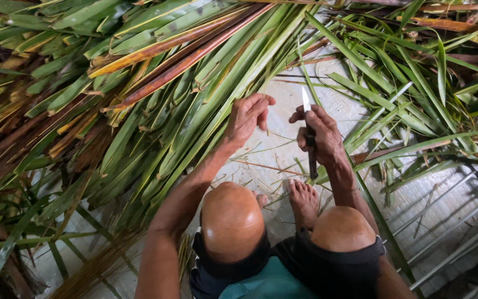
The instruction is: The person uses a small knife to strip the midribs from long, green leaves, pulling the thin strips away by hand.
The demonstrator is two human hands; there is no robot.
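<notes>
Grip, left hand (248,117): fingers curled loosely, half closed, resting at the near ends of the long green leaves (195,99); whether a leaf edge is actually pinched between the fingertips cannot be told. Leaf pile fills the left and far part of the view, long axes running from near-left up toward far-right, with brown dried leaves (23,149) at the far left. Left hand is the nearer one to this pile, touching or just beside it.

Grip, right hand (321,138): closed fully around the dark handle of a knife (308,130), blade upright, tip pointing far. Blade stands just right of the left hand, a small gap between.

Right of the knife: loose green leaves (416,99) fanned over the pale floor (283,149). Bare foot (304,202) near, between the knees.
</notes>
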